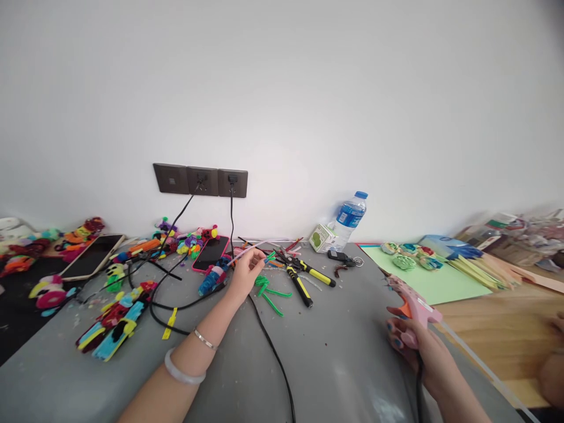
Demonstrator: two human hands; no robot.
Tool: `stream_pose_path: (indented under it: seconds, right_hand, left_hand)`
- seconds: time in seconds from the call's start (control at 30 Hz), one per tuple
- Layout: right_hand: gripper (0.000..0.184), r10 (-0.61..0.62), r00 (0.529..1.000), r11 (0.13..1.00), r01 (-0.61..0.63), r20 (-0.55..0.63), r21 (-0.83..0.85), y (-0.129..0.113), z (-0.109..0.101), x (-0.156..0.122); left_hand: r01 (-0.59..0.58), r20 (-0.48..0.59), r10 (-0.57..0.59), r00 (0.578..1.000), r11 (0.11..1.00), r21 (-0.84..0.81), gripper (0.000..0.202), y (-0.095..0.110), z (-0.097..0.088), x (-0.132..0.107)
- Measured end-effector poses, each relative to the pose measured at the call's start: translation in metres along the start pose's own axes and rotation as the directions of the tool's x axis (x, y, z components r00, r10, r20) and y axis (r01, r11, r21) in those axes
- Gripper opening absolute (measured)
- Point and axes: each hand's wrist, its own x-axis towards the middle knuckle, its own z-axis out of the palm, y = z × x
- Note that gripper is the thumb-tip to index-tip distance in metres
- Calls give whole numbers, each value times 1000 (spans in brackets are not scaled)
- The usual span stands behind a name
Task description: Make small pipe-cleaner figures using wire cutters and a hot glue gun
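My left hand [247,269] reaches out over the grey table [335,364] and pinches a thin pale pipe cleaner [247,251] with a green-blue tip. Green pipe cleaner pieces [268,291] lie just right of it. My right hand [408,341] is closed round the handle of a pink glue gun [412,302], nozzle pointing left, its black cord running down past my wrist. Yellow-handled pliers [304,279] lie between the two hands.
Colourful pipe-cleaner figures [117,320], two phones [211,251] and black cables [264,335] crowd the left side. A water bottle [350,218], small box [321,237] and keys [341,257] stand near the wall. Green paper [440,282] with craft flowers lies right. Another person's hand [553,364] shows at the right edge.
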Motion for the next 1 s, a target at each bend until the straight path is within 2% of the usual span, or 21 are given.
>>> stream_pose_path:
  seconds: [0.03,0.1,0.17,0.27,0.43,0.57,0.67,0.83,1.0]
  right_hand:
    - [28,81,996,995,-83,-30,-47,2,-6,-1]
    - [28,145,987,981,-152,-69,-124,6,-15,-2]
    - [30,119,991,957,-132,-66,-257,8,-21,-2]
    - [31,174,984,884,-166,-22,-437,7,-23,1]
    - [31,208,978,785,-158,14,-599,-3,-19,7]
    - [31,232,973,719,-173,-3,-673,-15,-11,7]
    - [33,209,978,685,-138,12,-715,-22,-7,6]
    - [43,108,993,709,-47,43,-703,-23,-9,9]
    - [41,177,984,724,-111,28,-681,-22,-12,8]
  left_hand:
    - [-5,2,5,1000,1000,0,6,0,0,0]
    - [-15,6,15,1000,1000,2,6,0,0,0]
    - [-18,17,18,1000,1000,1,7,-1,0,-1]
    - [-17,36,17,999,1000,-7,9,-1,0,-1]
    - [1,52,1,999,998,-57,12,-4,0,0]
    - [36,46,-32,998,994,-101,14,-7,0,1]
    - [46,45,-41,998,991,-126,15,-9,0,2]
    - [60,41,-54,998,986,-156,18,-11,0,2]
    - [61,10,-60,998,987,-148,20,-8,0,2]
